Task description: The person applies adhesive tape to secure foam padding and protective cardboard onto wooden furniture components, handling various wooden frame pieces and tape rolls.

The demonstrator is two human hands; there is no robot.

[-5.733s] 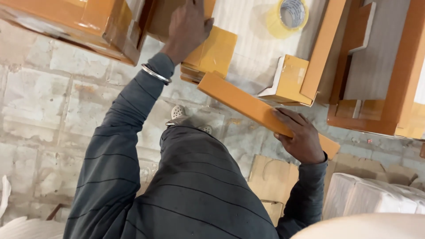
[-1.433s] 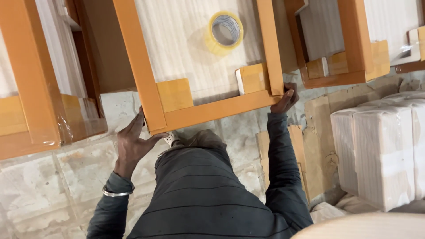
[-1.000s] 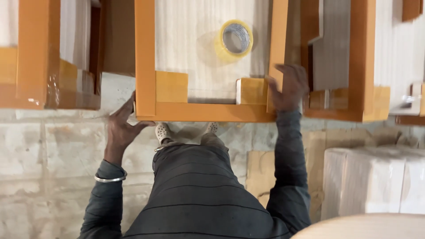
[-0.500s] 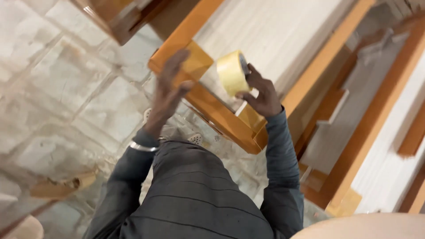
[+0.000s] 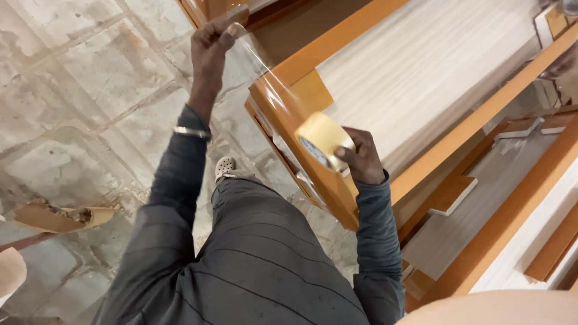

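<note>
Looking down from the head cam here: my right hand (image 5: 361, 159) is just right of centre frame, fingers (image 5: 342, 153) wrapped around a roll of clear packing tape (image 5: 322, 139) with a yellowish core. The roll sits right against the near corner of an orange-edged wooden frame (image 5: 313, 174) that runs diagonally from centre up to the upper right, with a pale ribbed panel (image 5: 421, 78) filling the inside of it.

My left hand (image 5: 212, 45) is way up at the top of the frame, a bit left of centre, arm stretched out, fingers pinched shut on the free end of the tape. A strip of clear tape (image 5: 265, 78) stretches between the two hands, slanting from the top down to the roll and passing over the frame's corner. Can't tell if the strip is already stuck to the wood or just hanging above it.

There's a thin metal bangle (image 5: 191, 132) on my left wrist, and one light-coloured clog (image 5: 224, 167) peeks out below it on the stone tile floor (image 5: 78, 108). A torn scrap of cardboard (image 5: 57, 216) lies on the floor at the left edge. More orange frames and flat boards (image 5: 518, 198) are stacked along the right side.
</note>
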